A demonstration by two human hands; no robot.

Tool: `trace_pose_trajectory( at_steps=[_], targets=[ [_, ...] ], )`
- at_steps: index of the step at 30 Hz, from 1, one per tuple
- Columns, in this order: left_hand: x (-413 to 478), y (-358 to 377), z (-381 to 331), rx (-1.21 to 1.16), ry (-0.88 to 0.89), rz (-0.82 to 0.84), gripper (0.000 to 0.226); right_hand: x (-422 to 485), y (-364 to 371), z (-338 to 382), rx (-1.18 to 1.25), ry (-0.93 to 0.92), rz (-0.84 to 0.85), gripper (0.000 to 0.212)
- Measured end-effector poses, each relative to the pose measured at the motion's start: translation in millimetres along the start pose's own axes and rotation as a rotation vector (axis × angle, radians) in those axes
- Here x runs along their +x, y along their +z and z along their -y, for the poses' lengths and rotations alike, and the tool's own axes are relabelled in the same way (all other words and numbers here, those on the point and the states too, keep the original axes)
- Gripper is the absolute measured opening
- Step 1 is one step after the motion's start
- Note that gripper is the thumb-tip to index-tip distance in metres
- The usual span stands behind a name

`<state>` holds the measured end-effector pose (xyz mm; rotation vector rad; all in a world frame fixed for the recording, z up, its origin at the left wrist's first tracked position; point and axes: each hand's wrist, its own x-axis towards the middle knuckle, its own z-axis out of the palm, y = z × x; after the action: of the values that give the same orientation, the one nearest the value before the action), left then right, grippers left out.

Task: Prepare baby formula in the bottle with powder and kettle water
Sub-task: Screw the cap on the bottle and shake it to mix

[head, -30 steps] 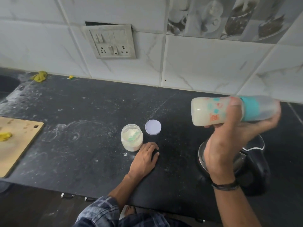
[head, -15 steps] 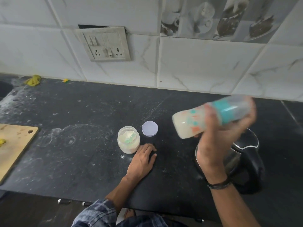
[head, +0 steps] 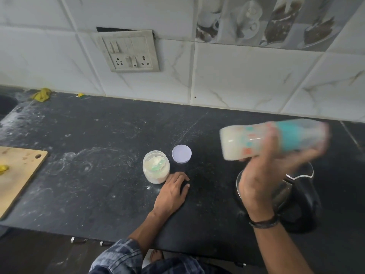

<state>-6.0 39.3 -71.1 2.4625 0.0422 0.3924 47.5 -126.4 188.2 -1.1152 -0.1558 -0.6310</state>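
**Around the socket panel**

The grey socket panel (head: pixel 131 51) hangs crooked on the white tiled wall. Below it runs the dusty black countertop (head: pixel 98 135). Down-left of it, a yellow rag (head: pixel 41 94) lies by the wall. Farther down-left is a wooden cutting board (head: pixel 17 175) carrying a yellow scrap (head: pixel 3 169). Up-right, there's a tile printed with cups (head: pixel 266 20).

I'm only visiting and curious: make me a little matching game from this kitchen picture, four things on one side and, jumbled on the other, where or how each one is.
Things
1. baby bottle
2. powder jar
3. jar lid
4. kettle

States
A. stands upright, open at the top
B. partly hidden behind the right hand
C. held sideways in the air, blurred
D. lies flat on the counter

Pairs: 1-C, 2-A, 3-D, 4-B
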Motion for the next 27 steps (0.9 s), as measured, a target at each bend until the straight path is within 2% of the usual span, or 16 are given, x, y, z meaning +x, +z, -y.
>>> trace_pose_trajectory(
  at_steps=[2, 7, 11, 14, 16, 17, 20, 21, 25, 27],
  targets=[
    [-0.8, -1.0, 0.4, 0.0, 0.001, 0.006, 0.013, -8.6, 1.1, -3.6, -0.06, 0.097, 0.156, 0.077],
    [0.3, -1.0, -2.4, -0.003, -0.003, -0.003, 0.013, -5.7, 2.2, 2.7, 0.047, 0.072, -0.118, 0.077],
    [-0.8, -2.0, -0.7, -0.001, 0.0, -0.001, 0.012, -11.8, -0.4, -6.2, -0.073, 0.153, 0.067, 0.081],
    [0.3, -2.3, -2.2, -0.006, 0.008, -0.007, 0.012, -11.9, -5.3, 0.2, -0.002, 0.059, -0.122, 0.077],
    [0.7, -1.4, -2.6, -0.002, 0.003, -0.013, 0.013, -8.0, -8.2, 1.4, 0.03, -0.008, -0.143, 0.076],
    [0.7, -1.0, -1.9, 0.002, 0.003, -0.016, 0.013, -6.9, -8.5, -0.7, 0.016, -0.001, -0.104, 0.077],
    [-0.3, -0.5, 0.0, 0.004, 0.002, -0.006, 0.013, -12.1, -7.6, -8.7, -0.093, 0.105, 0.17, 0.081],
    [-0.3, -0.9, -0.4, 0.003, 0.002, -0.004, 0.013, -13.3, -8.2, -8.6, -0.093, 0.111, 0.169, 0.078],
    [0.2, 0.1, -1.2, -0.007, 0.004, -0.006, 0.013, -5.7, -7.7, 1.5, -0.019, 0.044, -0.129, 0.071],
    [0.3, 0.5, -0.6, -0.002, 0.005, -0.012, 0.013, -1.7, -8.2, -2.8, -0.002, 0.076, -0.123, 0.073]
  ],
)
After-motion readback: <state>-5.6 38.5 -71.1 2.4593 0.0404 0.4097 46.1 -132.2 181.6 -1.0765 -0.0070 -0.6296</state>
